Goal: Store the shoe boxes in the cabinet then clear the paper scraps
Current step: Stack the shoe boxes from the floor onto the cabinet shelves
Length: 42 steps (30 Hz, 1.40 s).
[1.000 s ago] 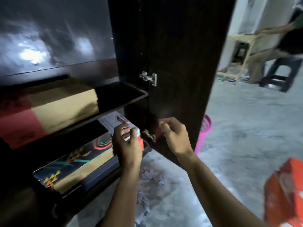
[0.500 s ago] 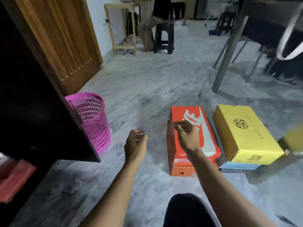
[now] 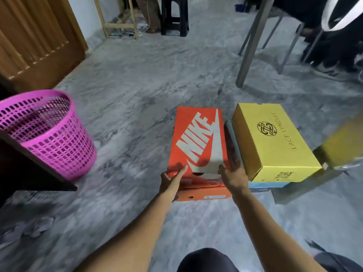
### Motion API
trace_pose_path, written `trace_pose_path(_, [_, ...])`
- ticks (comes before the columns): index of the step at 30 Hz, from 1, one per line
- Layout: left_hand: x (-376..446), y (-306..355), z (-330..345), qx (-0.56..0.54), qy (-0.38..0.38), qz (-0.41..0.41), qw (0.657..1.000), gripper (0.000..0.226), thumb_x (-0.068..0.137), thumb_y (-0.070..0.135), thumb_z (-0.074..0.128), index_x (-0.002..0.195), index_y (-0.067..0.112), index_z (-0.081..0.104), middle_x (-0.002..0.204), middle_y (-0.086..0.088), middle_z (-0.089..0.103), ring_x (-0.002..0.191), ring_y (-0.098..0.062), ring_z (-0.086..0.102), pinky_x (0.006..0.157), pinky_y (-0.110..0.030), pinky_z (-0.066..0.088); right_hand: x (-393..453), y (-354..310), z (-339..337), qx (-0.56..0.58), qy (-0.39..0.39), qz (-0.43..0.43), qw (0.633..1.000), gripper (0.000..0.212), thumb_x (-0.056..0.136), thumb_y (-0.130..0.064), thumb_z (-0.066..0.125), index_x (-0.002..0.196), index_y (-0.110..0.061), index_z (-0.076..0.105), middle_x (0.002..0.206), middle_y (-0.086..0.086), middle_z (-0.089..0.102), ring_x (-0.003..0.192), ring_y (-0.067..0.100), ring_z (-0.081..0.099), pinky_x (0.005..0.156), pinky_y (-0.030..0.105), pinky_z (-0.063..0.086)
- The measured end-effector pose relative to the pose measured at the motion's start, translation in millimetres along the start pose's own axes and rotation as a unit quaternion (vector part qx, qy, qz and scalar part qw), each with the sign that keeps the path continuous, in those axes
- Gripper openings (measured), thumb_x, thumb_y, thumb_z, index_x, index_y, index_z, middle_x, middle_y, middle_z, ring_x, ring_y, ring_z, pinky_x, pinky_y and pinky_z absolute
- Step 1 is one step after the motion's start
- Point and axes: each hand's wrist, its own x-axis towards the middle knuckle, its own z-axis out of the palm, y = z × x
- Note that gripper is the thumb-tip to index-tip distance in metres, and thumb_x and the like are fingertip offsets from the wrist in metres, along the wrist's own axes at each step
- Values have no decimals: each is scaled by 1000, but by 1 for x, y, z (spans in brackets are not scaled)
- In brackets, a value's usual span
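Note:
An orange Nike shoe box [image 3: 198, 134] lies on top of a second orange box [image 3: 204, 194] on the floor ahead of me. My left hand [image 3: 171, 180] grips its near left corner and my right hand [image 3: 233, 176] grips its near right side. Right beside it a yellow shoe box [image 3: 273, 142] rests on a light blue box [image 3: 265, 185]. Crumpled grey paper scraps [image 3: 29, 228] lie on the floor at the lower left. The dark cabinet's open door [image 3: 29, 173] juts in from the left edge.
A pink plastic basket [image 3: 47, 132] stands on the floor next to the cabinet door. A wooden door [image 3: 37, 40] is at the upper left. Metal table legs [image 3: 253, 42] rise at the upper right. A black stool [image 3: 173, 14] and a seated person are at the far back.
I turned away from the cabinet shelves to the boxes on the floor. Both hands came forward and closed on the near end of the top orange Nike box.

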Motion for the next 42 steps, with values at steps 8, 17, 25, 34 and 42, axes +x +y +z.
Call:
trace_pose_path(8, [1,-22,-48,-183,73,52,979,78,50,64,92,117,42,58,113,-3,77,102,-32,74,77,-43,62,-39,-5,29,80,-152,77,982,42,87,-41,78,79,1,74,73,19,77,63,34,76,75,53,64])
trace_pose_path(17, [-29,-10,-170,-198,106,87,971,84,49,66,75,123,28,60,109,-7,76,94,-28,70,67,-34,52,-31,-44,12,235,-115,95,960,110,67,-85,66,156,-37,23,161,7,38,131,41,51,101,58,47])
trace_pose_path(25, [-89,22,-305,-185,73,191,961,79,59,56,89,122,10,73,124,-29,71,119,-55,64,106,-70,47,-100,-108,9,304,-338,36,890,77,40,-64,90,111,-37,79,111,19,52,105,34,53,101,54,54])
trace_pose_path(34, [-228,26,-415,-176,71,261,946,79,55,55,76,130,29,67,122,-5,77,119,-30,67,106,-53,48,-205,-179,53,370,-343,8,863,28,96,-29,58,113,-25,79,98,18,70,98,32,64,94,52,54])
trace_pose_path(42, [-321,12,-515,-188,180,359,896,86,44,51,88,108,0,63,98,-11,76,89,-25,70,81,-38,52,-326,-263,107,368,-378,-50,848,33,96,-36,56,122,-28,74,62,14,42,69,28,61,101,56,51])
